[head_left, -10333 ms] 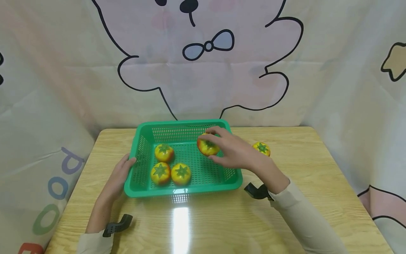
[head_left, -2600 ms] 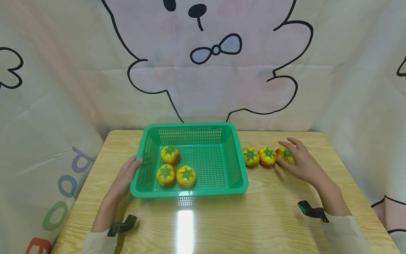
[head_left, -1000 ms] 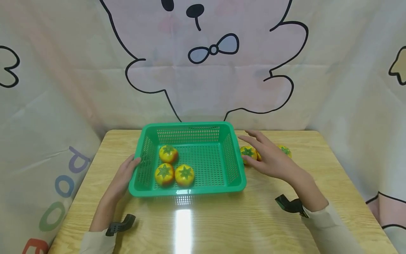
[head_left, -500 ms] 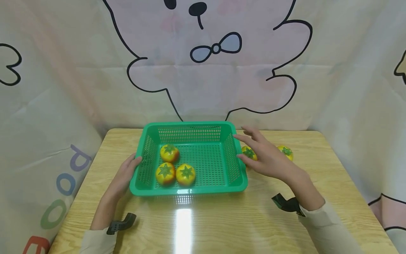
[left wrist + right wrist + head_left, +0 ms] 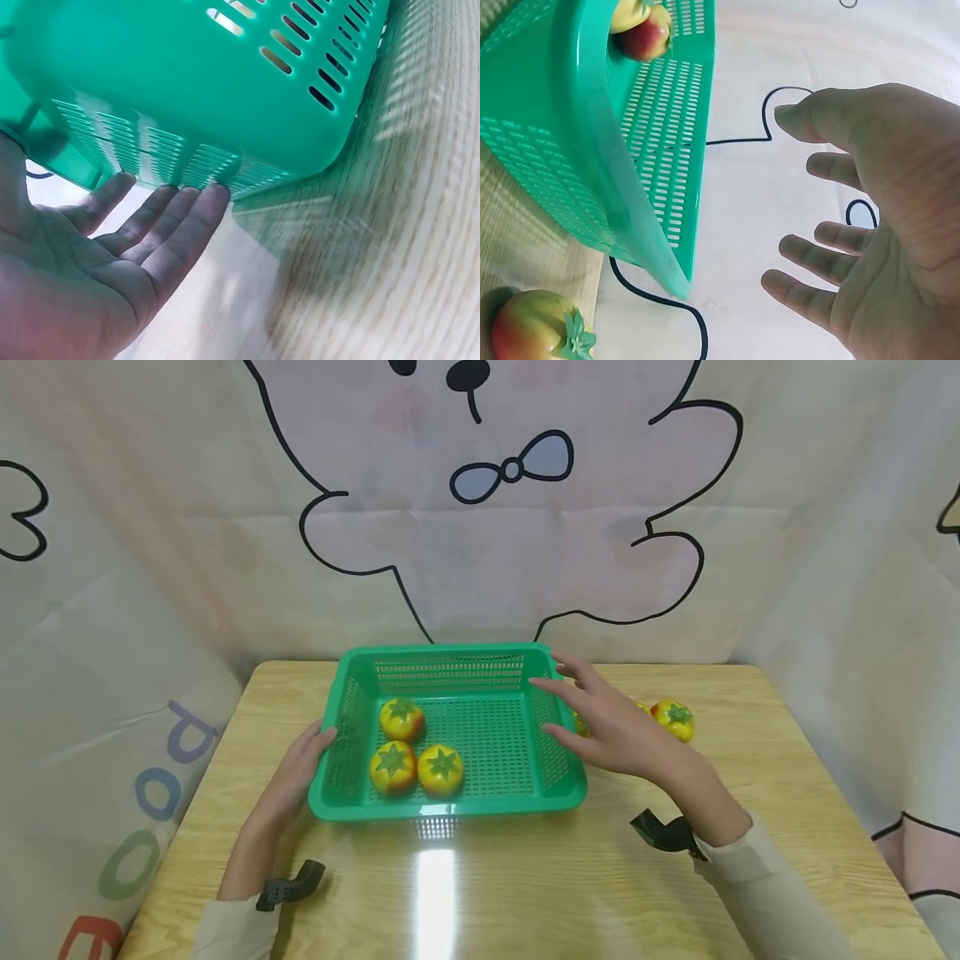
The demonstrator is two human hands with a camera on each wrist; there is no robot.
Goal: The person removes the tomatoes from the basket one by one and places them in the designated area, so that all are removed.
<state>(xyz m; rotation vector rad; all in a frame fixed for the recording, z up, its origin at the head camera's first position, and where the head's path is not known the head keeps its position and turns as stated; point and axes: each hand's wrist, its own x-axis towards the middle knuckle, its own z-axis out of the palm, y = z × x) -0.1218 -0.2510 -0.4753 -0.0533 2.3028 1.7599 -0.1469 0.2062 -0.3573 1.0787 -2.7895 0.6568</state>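
A green plastic basket (image 5: 480, 812) stands on the table, with three yellow-red tomatoes (image 5: 440, 770) with star-shaped green tops in its left half. My left hand (image 5: 296, 772) holds its left side, thumb over the rim; the left wrist view shows the fingers (image 5: 184, 229) against the outer wall. Above the right rim hovers my right hand (image 5: 611, 722), fingers spread, nothing in it. Three more tomatoes are on the table right of the basket: the outer tomato (image 5: 673, 720) shows well, while the hand mostly hides the others. The right wrist view has one tomato (image 5: 536, 326) below the basket.
The wooden table (image 5: 540, 885) ends at a printed cloth backdrop (image 5: 480, 577) close behind the basket. Cloth also hangs along both sides. A dark strap mount sits on each wrist.
About ten seconds ago my right hand held a tomato over the basket. Later it was at the outermost tomato on the right; since then it has moved left, empty, to the basket's right rim.
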